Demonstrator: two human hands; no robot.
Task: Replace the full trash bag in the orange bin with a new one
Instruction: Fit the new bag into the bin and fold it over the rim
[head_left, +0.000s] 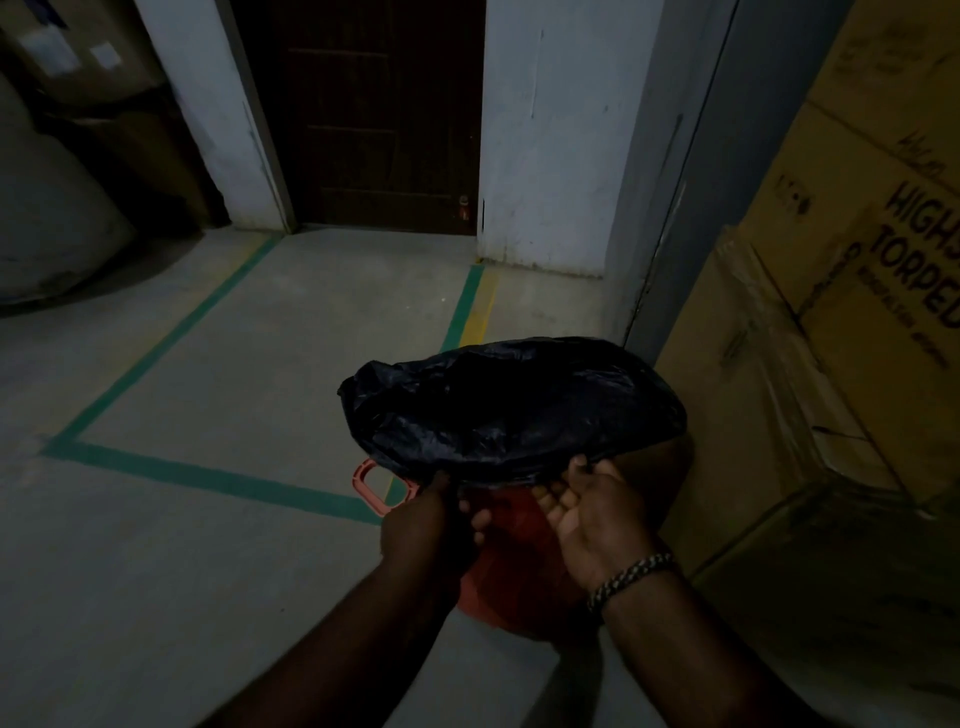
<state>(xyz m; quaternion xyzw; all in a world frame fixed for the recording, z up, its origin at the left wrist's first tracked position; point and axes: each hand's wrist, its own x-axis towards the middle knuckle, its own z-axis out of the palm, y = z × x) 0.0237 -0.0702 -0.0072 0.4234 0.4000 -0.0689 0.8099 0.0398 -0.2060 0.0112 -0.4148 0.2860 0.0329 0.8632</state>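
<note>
Two grips share one black bag (514, 400), held low in front of the person over the orange bin (514, 566).

From the left, a pale bulk (47, 218) sits in the corner, green tape (208, 475) marks out a box on the floor (260, 364), and a dark door (379, 114) stands shut at the back. The bin's handle (370, 483) pokes out leftward from under the bag.

The left grip (434, 519) comes next, back of the hand up and fingers curled under, pinching the bag's near edge. The bag swells away from the person, puffed and crinkled. Its long axis runs left to right across the bin, with the right end a touch higher. It looks light, so I take it for the new liner rather than the full one.

The right grip (587, 514), with a bracelet (628, 574) at the wrist, lies palm up, with thumb and fingertips closed on the same near edge. Both grips sit on the bag's near side, just apart, and neither is clearly closer to it.

The bin lies straight below them, mostly hidden, so the coming move looks like spreading that edge and lowering it. I cannot see whether the bin is already empty.

Stacked boxes (841, 291) crowd the right, close beside the bin.
</note>
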